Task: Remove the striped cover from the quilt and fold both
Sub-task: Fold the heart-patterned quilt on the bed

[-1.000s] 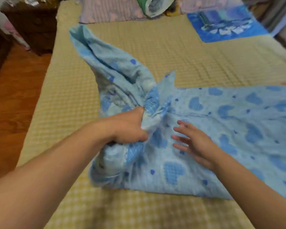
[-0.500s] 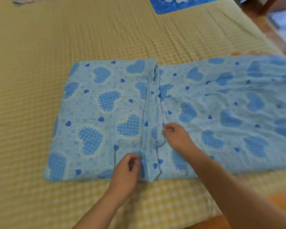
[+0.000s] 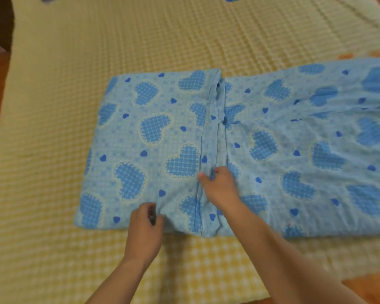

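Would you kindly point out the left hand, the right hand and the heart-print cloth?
left hand (image 3: 144, 227), head view, back of hand.
right hand (image 3: 219, 187), head view, back of hand.
heart-print cloth (image 3: 154, 128), head view, folded left panel.

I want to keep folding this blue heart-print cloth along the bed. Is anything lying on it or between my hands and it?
Nothing visible stands in the way. The left hand pinches the blue heart-print cloth at its near edge, and the right hand pinches the raised fold in the middle. No other thing lies on the cloth, and the yellow checked bed cover around it is bare.

Thin matt heart-print cotton-like cloth (image 3: 151, 132) on waffle-textured woven yellow bedspread (image 3: 97, 44)
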